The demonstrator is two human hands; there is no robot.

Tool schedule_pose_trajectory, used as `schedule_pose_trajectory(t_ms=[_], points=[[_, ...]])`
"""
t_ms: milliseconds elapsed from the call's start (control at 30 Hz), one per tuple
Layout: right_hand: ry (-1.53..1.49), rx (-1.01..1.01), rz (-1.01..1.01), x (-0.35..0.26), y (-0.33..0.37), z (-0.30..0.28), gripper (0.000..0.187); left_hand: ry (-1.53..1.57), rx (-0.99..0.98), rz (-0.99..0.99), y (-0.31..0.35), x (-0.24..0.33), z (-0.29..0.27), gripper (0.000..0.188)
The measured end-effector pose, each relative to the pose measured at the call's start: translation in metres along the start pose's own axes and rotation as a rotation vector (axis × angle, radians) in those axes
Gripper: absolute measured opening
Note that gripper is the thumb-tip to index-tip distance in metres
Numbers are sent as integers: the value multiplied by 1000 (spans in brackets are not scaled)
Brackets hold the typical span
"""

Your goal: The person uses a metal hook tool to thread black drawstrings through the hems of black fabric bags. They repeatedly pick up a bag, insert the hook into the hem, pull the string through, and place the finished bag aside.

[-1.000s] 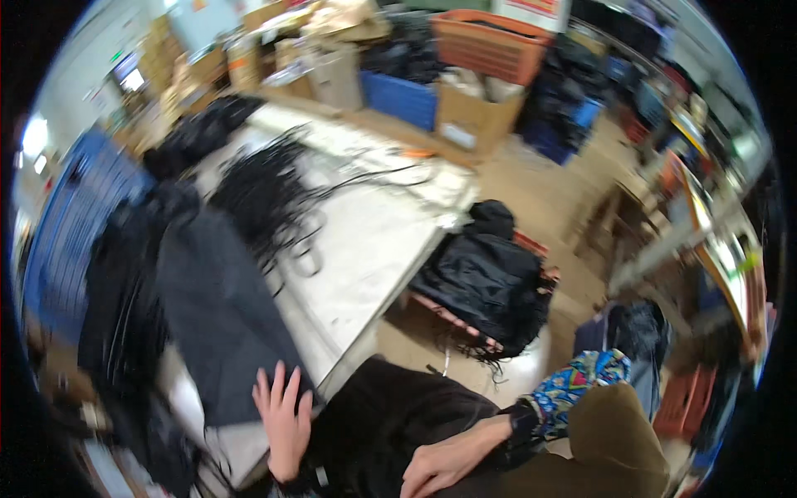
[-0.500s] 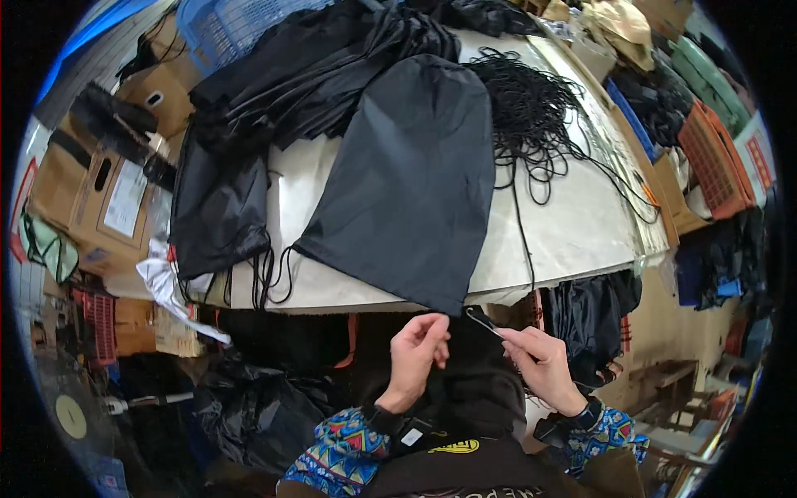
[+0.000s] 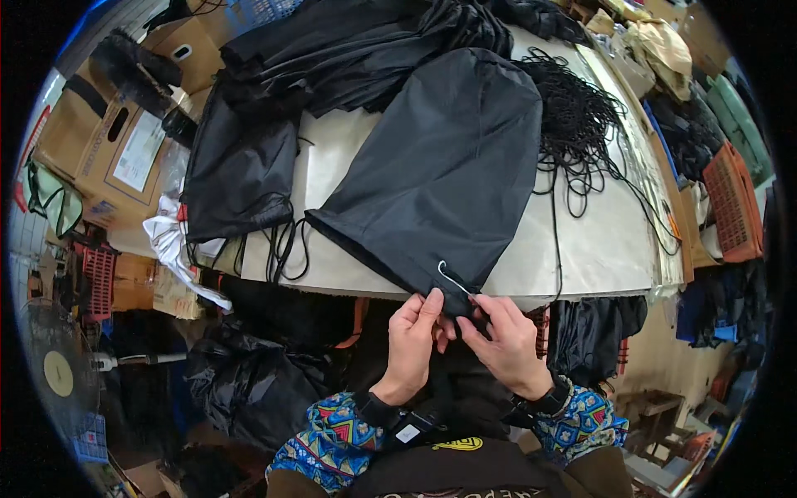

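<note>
A black drawstring-type bag (image 3: 448,158) lies flat on the pale table, its opening toward me. My left hand (image 3: 410,340) pinches the bag's near corner just off the table edge, thumb on top. Between the thumb and fingers of my right hand (image 3: 508,339) is a thin, pale wire hook (image 3: 453,280). Its curved tip lies over the bag's fabric near that corner. The fingers of both hands nearly meet, and the fabric between them is bunched. Whether a cord is attached there I cannot tell.
A tangle of black cords (image 3: 577,112) lies right of the bag. Black fabric pieces (image 3: 365,54) are heaped behind, and another corded black bag (image 3: 241,170) is at left. A cardboard box (image 3: 124,166) stands left; an orange crate (image 3: 732,203) is far right.
My right hand has moved left with the hook, whose tip now lies over the bag. My left hand has taken hold of the corner. The whole view has shifted slightly.
</note>
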State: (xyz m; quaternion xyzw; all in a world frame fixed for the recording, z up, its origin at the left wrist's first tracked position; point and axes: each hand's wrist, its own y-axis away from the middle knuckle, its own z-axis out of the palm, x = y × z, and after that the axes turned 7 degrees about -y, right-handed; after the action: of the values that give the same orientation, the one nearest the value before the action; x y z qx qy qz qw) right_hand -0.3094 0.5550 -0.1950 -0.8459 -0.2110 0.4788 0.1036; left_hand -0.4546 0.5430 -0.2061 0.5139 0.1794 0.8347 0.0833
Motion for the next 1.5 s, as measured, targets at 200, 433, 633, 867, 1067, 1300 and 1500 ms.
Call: schedule_pose_trajectory(t_ms=[200,433,633,867,1067,1300,1500], points=[[-4,-45,-79,-7,-12,8,39,-200,25,200,6,16,3,14],[15,-17,-69,-13,-18,-3,37,-69,-74,49,5,21,-4,15],[33,-58,-36,-18,-16,-27,28,147,-74,-24,-2,24,-3,14],[133,-201,6,-24,15,-50,30,196,0,-25,-7,23,0,12],[155,-196,-7,-24,16,-44,31,183,-13,22,-2,19,5,15],[326,-200,-84,-28,8,-26,35,-8,-41,8,9,5,10,12],[146,-303,-13,-28,7,-39,50,-26,128,151,1,28,15,18]])
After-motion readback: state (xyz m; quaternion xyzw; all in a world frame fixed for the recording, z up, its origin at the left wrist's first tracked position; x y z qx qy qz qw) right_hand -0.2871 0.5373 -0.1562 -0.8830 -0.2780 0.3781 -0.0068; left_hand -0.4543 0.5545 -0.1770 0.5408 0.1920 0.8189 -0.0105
